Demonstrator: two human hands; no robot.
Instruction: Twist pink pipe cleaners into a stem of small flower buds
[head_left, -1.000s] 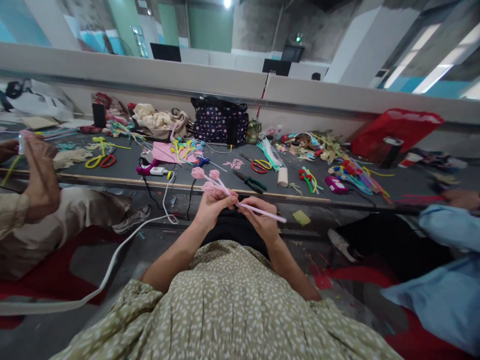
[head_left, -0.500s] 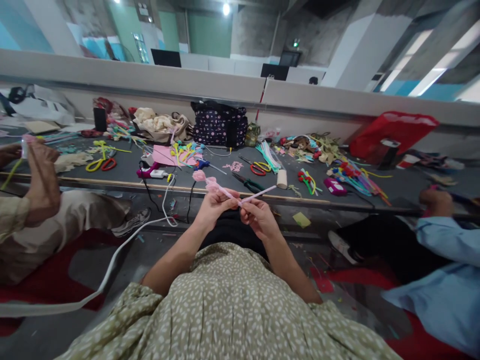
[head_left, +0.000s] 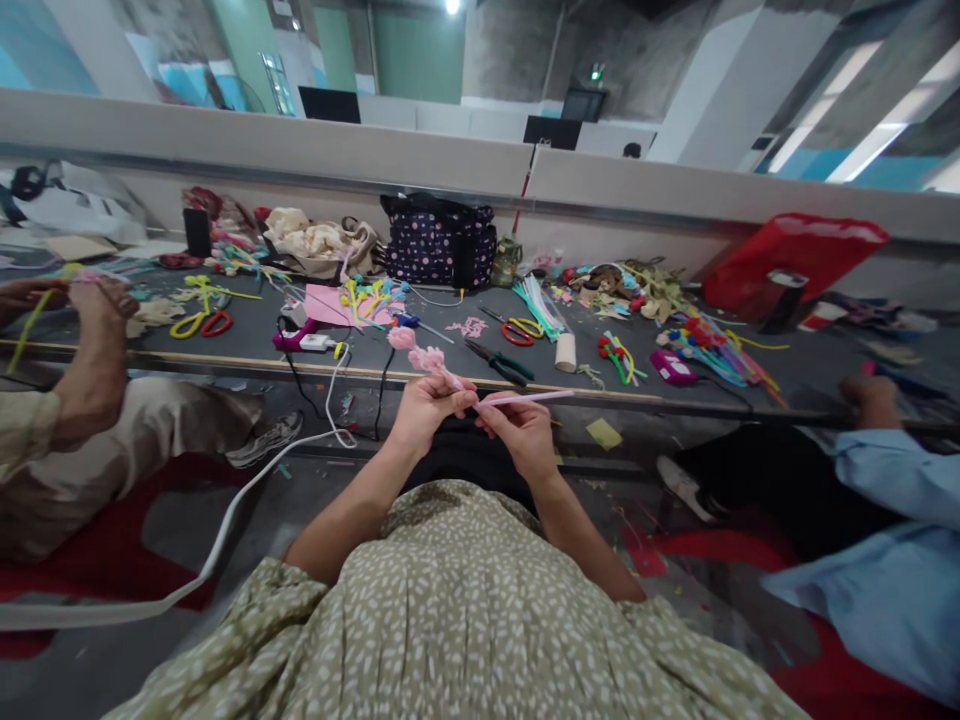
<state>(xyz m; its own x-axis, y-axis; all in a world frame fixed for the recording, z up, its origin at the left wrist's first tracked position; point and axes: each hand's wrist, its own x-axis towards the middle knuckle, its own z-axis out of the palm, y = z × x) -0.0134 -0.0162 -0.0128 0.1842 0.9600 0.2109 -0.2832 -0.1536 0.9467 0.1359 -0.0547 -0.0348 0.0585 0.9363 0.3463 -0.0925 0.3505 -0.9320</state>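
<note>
Between my two hands is a pink pipe-cleaner flower, with fluffy pink blooms at its upper left end. My left hand pinches its stem just below the blooms. A pale pink pipe cleaner sticks out to the right from my right hand, whose thumb and fingers are closed on it. My fingertips nearly meet where the two stems come together; the join itself is partly hidden. Both hands are held in front of the table edge, above my lap.
On the dark table lie pliers, orange-handled scissors, a beige cylinder, a purple glue-gun-like device and bundles of pipe cleaners. A white cable hangs at left. People sit on both sides.
The pipe cleaner at my right hand has swung down to nearly level and reaches farther right. The blooms have shifted slightly. The person at left has lowered their hands.
</note>
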